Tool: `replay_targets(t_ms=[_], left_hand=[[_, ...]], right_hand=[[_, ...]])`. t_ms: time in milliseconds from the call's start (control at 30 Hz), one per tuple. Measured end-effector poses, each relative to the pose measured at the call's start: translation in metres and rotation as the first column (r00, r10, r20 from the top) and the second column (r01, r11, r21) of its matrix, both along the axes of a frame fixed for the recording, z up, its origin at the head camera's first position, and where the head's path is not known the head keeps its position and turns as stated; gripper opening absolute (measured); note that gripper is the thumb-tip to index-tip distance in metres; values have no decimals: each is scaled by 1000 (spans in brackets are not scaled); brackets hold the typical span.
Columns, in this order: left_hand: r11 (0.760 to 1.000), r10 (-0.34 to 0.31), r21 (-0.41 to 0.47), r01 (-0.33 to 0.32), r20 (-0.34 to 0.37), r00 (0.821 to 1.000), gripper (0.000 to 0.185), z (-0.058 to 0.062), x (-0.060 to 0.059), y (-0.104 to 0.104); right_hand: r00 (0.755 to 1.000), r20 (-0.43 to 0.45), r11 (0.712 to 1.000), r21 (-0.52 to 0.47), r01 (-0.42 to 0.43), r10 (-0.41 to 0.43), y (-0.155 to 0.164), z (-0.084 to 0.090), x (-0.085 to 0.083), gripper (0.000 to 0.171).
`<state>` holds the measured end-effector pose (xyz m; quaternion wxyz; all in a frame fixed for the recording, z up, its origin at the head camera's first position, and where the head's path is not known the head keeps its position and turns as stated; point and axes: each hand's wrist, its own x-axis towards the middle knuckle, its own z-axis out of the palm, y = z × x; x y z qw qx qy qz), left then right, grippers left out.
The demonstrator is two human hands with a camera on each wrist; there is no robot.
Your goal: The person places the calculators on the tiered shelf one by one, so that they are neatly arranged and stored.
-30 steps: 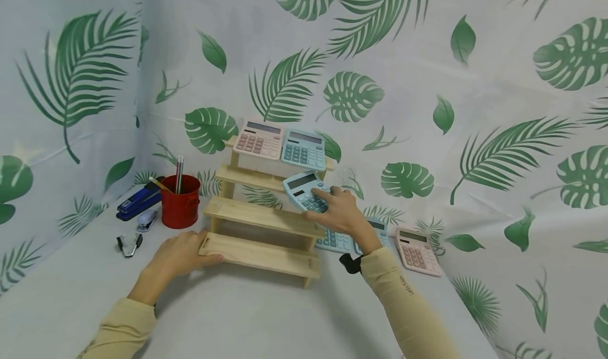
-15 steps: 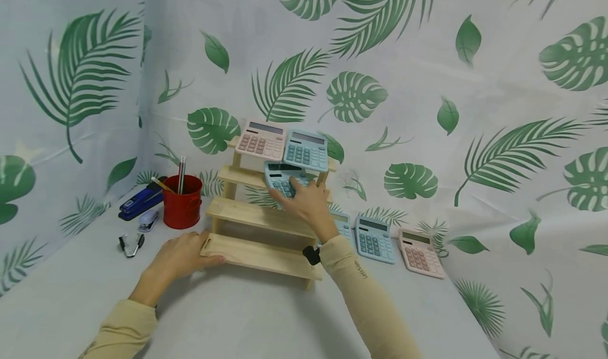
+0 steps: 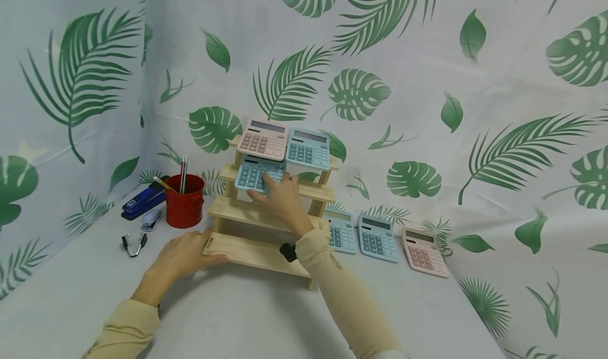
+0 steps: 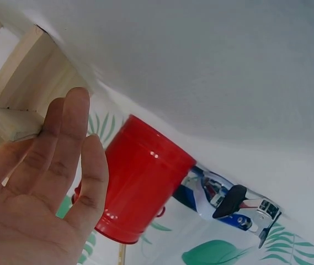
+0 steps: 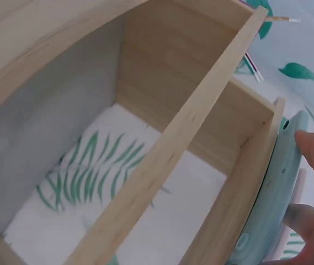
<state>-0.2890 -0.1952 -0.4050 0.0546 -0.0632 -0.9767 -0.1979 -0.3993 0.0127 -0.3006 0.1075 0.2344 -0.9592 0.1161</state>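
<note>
My right hand (image 3: 283, 198) holds a blue calculator (image 3: 250, 175) at the left part of the second tier from the top of a wooden step rack (image 3: 254, 251). In the right wrist view the calculator (image 5: 272, 187) is edge-on against the tier's front strip, thumb and finger at its side. Above it, a pink calculator (image 3: 263, 139) and another blue calculator (image 3: 309, 149) lean on the top tier. At the bottom tier's left end rests my left hand (image 3: 182, 256), thumb along the front edge. The left wrist view shows its fingers (image 4: 75, 118) fairly straight beside the wood.
Right of the rack, two blue calculators (image 3: 377, 237) and a pink calculator (image 3: 424, 252) stand against the leaf-patterned backdrop. To the left are a red pail (image 3: 184, 203) with pencils, a blue stapler (image 3: 142, 200), a small pale stapler (image 3: 151, 219) and a black-and-silver clip-like item (image 3: 135, 244).
My right hand has carried the blue calculator leftward from the rack's right side onto the second tier, under the pink calculator. My left hand has stayed at the bottom tier's end.
</note>
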Motion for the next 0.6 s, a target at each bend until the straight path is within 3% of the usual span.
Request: replay_targets(t_ms=[333, 600], left_hand=[[1000, -14, -5, 14, -11, 1000, 87, 4, 1, 4], [1000, -5, -5, 5, -9, 1000, 90, 3, 2, 1]], right_hand=[[996, -80, 999, -7, 49, -50, -17, -1, 0, 65], [994, -78, 996, -48, 78, -81, 2, -14, 4, 87]])
